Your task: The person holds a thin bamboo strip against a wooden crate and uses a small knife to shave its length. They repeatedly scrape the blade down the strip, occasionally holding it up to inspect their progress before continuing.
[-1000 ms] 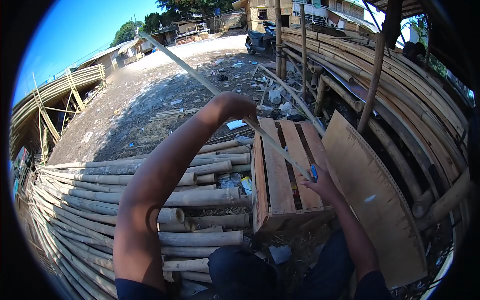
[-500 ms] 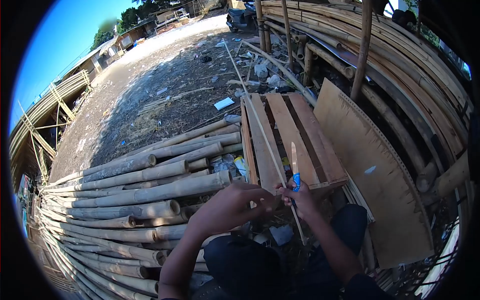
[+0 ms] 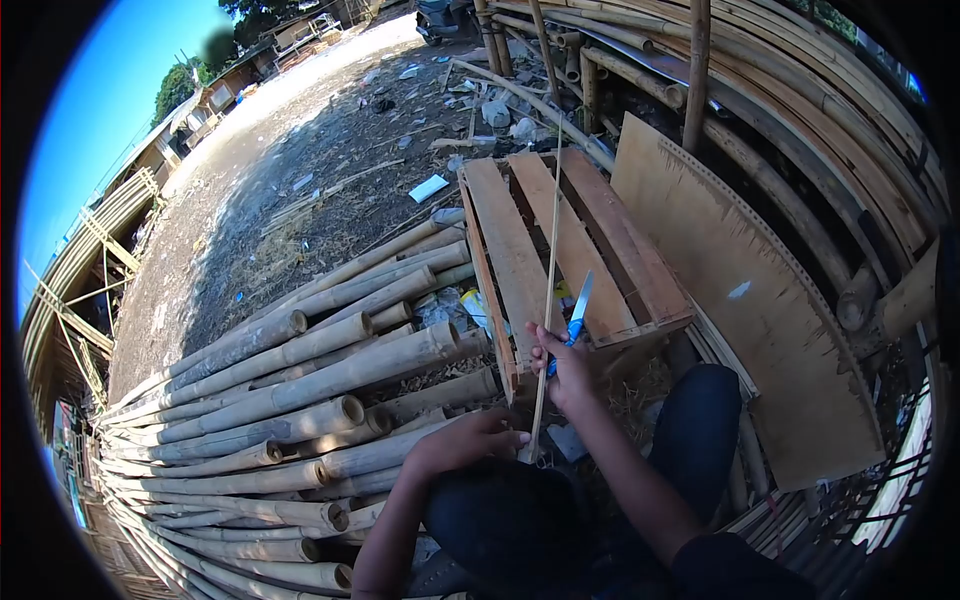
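A knife [image 3: 578, 312] with a blue handle is in my right hand [image 3: 563, 368], its blade pointing up and away over a slatted wooden crate [image 3: 510, 240]. The same hand grips a long thin bamboo strip [image 3: 552, 260], which runs from near my knees up across the crate. My left hand [image 3: 470, 440] is lower and to the left, above my knee, with its fingertips close to the strip's lower end. Its fingers are partly bent, and whether they pinch the strip cannot be made out.
Cut bamboo poles [image 3: 330, 375] are stacked at the left, ends toward me. A curved plywood sheet [image 3: 740, 310] leans right of the crate. More bamboo [image 3: 770, 180] lies on a rack behind an upright post [image 3: 697, 80]. Litter covers the ground beyond.
My left hand has moved down toward my knee, away from my right hand. The strip now stands more upright in view, and my right hand with the knife has shifted left and slightly up.
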Action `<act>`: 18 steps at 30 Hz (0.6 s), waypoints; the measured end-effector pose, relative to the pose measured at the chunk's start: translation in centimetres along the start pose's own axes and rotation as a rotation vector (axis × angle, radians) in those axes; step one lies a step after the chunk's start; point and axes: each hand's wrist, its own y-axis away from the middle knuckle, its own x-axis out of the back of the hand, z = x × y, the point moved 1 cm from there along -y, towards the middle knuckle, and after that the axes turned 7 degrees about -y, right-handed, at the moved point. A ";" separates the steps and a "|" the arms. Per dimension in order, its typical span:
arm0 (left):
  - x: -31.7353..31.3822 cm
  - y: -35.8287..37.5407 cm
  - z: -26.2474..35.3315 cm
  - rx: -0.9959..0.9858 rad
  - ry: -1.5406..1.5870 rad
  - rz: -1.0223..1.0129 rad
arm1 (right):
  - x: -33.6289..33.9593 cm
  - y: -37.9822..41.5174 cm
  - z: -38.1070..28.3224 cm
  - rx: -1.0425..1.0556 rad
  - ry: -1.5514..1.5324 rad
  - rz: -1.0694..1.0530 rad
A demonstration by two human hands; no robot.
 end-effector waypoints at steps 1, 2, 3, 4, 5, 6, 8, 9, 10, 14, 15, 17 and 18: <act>-0.1 -0.1 -0.2 -0.001 0.122 -0.013 | -0.6 -0.1 0.1 0.001 0.001 0.003; -0.1 -0.2 -0.5 -0.001 0.244 -0.026 | -1.3 -0.1 0.1 0.046 0.021 0.045; -0.1 -0.3 -0.8 0.000 0.246 -0.028 | -1.7 -0.2 0.1 0.089 0.041 0.087; -0.1 -0.4 -1.2 -0.022 0.382 -0.041 | -1.9 -0.4 -0.1 0.101 0.072 0.052; -0.1 -0.5 -1.7 -0.043 0.520 -0.055 | -2.1 -0.6 -0.2 0.097 0.072 0.059; -0.4 -1.0 -2.6 -0.056 0.653 -0.076 | -2.3 -0.7 -0.4 0.101 0.081 0.061; -0.3 -1.2 -3.1 -0.052 0.691 -0.053 | -2.1 -0.7 -0.5 0.150 0.195 -0.060; -0.2 -1.2 -3.2 -0.049 0.724 -0.026 | -1.5 -0.4 -1.0 0.144 0.195 -0.051; -0.2 -1.2 -3.0 -0.043 0.734 -0.026 | -1.7 0.3 -2.1 0.073 0.250 -0.039; -0.3 -1.7 -3.2 -0.008 0.676 -0.044 | -0.6 4.0 -5.4 0.118 0.426 -0.025; -0.2 -1.8 -3.1 -0.003 0.688 -0.052 | 0.0 4.8 -6.1 0.218 0.456 0.024; 0.1 -2.2 -2.7 0.045 0.740 -0.041 | 2.3 5.9 -7.4 0.162 0.612 -0.001; 0.0 -3.0 -3.3 0.019 0.734 -0.051 | 3.0 6.3 -7.6 0.108 0.759 -0.038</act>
